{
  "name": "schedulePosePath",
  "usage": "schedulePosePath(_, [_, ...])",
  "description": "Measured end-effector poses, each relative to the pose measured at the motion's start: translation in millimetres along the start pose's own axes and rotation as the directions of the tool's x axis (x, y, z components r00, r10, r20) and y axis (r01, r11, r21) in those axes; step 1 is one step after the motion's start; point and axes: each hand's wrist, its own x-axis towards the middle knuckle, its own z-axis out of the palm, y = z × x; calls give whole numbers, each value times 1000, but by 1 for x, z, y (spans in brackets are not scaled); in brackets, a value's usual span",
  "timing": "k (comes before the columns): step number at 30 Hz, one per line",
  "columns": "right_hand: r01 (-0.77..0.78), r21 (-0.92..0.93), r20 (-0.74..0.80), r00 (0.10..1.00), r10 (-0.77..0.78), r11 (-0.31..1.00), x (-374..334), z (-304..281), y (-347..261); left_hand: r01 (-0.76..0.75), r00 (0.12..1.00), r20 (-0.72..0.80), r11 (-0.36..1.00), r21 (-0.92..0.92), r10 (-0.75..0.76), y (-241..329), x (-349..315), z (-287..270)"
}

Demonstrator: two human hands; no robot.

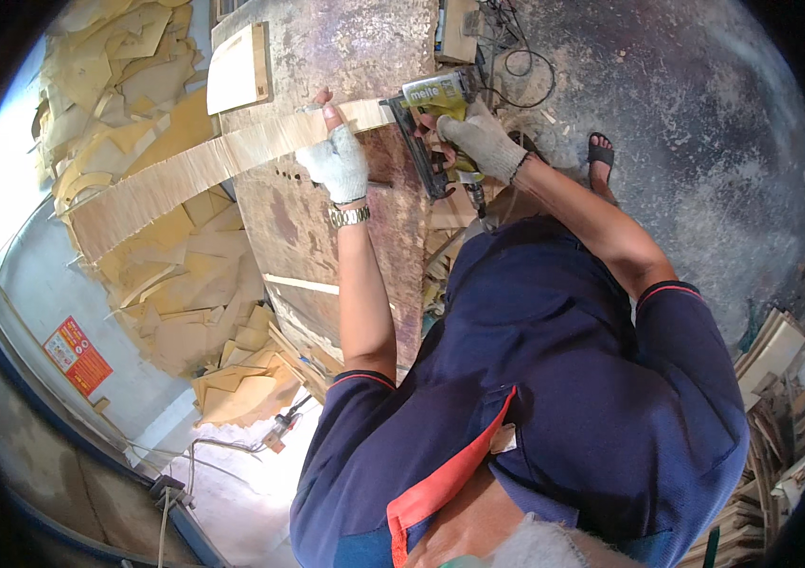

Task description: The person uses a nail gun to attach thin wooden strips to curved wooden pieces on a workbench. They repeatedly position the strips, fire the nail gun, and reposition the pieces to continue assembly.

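My left hand, in a white fingerless glove, is closed on a long, curved plywood strip, with the thumb lying over its face. From this hand the strip reaches out to the left beyond the workbench. Gripped in my right hand, also gloved, is a green and black nail gun. Its black front part meets the strip's right end near the bench's right edge. Whether the tip presses on the wood cannot be made out.
A pale square board lies on the bench's far left corner. Thin wood offcuts are heaped left of the bench. A power drill hangs below the nail gun. Black cables run at the far right. Wood pieces are stacked at right.
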Motion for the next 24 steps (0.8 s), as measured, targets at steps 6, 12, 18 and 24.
schedulePosePath(6, [-33,-117,-15,999,31,993,10,-18,5,-21,1000,-7,1000,15,21,-10,8,6])
schedulePosePath(12, [-115,2,-73,991,115,993,-2,-54,36,4,999,-34,999,-45,-6,-5,7,9])
schedulePosePath(18, [-122,44,-41,991,124,992,2,-58,53,-25,999,-45,999,-32,23,-4,9,11])
schedulePosePath(24, [-207,-25,-110,973,203,978,1,-51,48,6,1000,-25,1000,-6,-6,-9,9,9])
